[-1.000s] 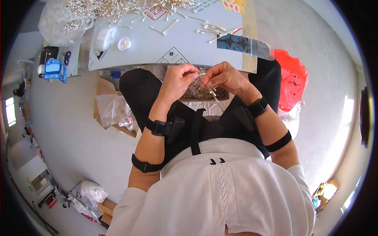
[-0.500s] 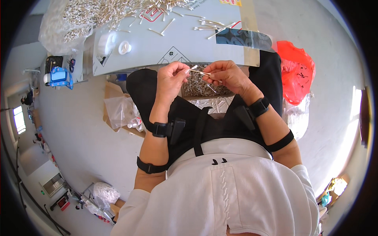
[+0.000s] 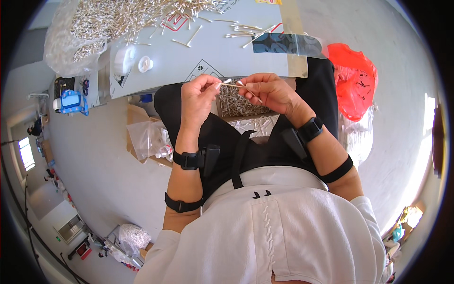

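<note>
Skinny cotton swabs (image 3: 231, 85) pinched between two hands, right over a cardboard box (image 3: 248, 117) of more
Left hand (image 3: 197, 94) and right hand (image 3: 269, 91) both grip with thumb and fingers — smooth pale sticks, fuzzy white tips. Glossy grey sheet (image 3: 198, 52) beyond has red and black printed symbols — plus some lettering.

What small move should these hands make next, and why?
Probably ease the cotton swab from the left hand into the right hand: it seems to span both, and the right hand also holds a second swab, above the open cardboard box.
</note>
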Demonstrator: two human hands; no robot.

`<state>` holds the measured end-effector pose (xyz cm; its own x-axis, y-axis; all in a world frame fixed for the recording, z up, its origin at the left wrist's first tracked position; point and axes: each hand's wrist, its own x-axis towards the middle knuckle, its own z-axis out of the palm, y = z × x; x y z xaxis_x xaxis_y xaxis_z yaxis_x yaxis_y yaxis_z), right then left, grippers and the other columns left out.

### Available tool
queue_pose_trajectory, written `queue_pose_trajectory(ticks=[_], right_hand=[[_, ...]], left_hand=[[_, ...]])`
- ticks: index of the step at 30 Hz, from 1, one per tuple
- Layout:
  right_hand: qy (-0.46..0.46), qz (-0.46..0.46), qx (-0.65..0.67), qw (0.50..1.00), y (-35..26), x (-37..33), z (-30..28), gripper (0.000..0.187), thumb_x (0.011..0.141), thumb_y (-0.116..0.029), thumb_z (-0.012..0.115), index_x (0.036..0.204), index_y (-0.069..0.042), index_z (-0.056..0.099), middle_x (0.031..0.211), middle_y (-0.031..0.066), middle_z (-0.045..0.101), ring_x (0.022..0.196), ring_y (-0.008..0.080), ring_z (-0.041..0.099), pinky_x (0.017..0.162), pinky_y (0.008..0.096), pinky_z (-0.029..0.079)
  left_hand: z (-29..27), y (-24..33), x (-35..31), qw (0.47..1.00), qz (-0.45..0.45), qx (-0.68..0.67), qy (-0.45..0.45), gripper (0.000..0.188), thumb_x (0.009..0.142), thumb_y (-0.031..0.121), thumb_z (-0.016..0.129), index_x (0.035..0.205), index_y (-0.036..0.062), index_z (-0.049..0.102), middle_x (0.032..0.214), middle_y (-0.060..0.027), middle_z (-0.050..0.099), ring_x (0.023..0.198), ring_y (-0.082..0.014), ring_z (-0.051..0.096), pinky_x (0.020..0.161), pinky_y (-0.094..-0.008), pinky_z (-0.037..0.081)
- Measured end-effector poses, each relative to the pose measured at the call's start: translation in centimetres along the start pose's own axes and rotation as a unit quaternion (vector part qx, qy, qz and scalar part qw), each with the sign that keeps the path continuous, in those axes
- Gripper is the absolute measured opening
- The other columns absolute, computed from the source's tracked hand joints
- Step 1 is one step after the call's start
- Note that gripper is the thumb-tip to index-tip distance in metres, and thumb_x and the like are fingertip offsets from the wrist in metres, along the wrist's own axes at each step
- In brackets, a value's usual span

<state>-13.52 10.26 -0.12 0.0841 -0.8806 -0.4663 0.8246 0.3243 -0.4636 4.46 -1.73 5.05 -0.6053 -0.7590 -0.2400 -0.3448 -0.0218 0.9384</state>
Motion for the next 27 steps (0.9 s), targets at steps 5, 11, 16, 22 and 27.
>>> queue_pose_trajectory(ticks=[5,11,16,22,27], right_hand=[[-0.026,0.016,-0.062,0.998,-0.2,-0.1,0.0,0.014,0.094,-0.004,0.060,0.101,0.007,0.067,0.078,0.0085,0.065,0.056,0.0075,0.050,0.048,0.0175,0.038],[-0.031,0.017,0.003,0.999,-1.3,-1.1,-0.2,0.014,0.093,-0.007,0.063,0.091,0.006,0.068,0.071,0.0073,0.063,0.051,0.0056,0.045,0.041,0.0158,0.032],[-0.038,-0.006,0.010,0.999,-1.5,-1.2,0.2,0.015,0.094,-0.008,0.062,0.093,0.006,0.067,0.072,0.0076,0.063,0.051,0.0061,0.047,0.042,0.0156,0.033],[-0.051,-0.044,-0.022,0.997,-1.5,-1.7,1.5,0.016,0.095,-0.011,0.061,0.094,0.003,0.069,0.079,0.0073,0.067,0.057,0.0061,0.051,0.050,0.0177,0.040],[0.044,-0.103,-0.068,0.991,-1.1,-1.4,1.7,0.022,0.098,-0.016,0.059,0.107,0.001,0.070,0.090,0.0015,0.066,0.080,0.0062,0.056,0.070,0.0213,0.046]], left_hand=[[1.4,0.6,0.1,1.000,-0.003,-0.011,-0.019,0.008,0.087,0.002,0.064,0.091,-0.0029,0.068,0.072,-0.0011,0.063,0.063,-0.0052,0.055,0.058,-0.0201,0.045],[0.3,-0.2,0.3,0.997,0.009,0.041,-0.068,0.012,0.087,0.001,0.064,0.097,-0.0012,0.070,0.077,-0.0006,0.064,0.067,-0.0066,0.056,0.062,-0.0205,0.046],[2.2,1.2,0.0,0.997,0.063,0.001,-0.036,0.013,0.086,0.001,0.068,0.099,-0.0004,0.071,0.091,-0.0017,0.067,0.079,-0.0075,0.057,0.072,-0.0214,0.046],[4.4,3.2,0.1,0.978,0.069,-0.196,-0.015,0.009,0.086,0.002,0.071,0.093,-0.0015,0.069,0.083,-0.0020,0.066,0.070,-0.0065,0.053,0.066,-0.0216,0.044],[4.4,3.2,-0.1,0.985,0.113,-0.128,0.019,0.006,0.086,0.002,0.071,0.086,-0.0004,0.066,0.077,-0.0007,0.063,0.067,-0.0054,0.051,0.063,-0.0197,0.043]])
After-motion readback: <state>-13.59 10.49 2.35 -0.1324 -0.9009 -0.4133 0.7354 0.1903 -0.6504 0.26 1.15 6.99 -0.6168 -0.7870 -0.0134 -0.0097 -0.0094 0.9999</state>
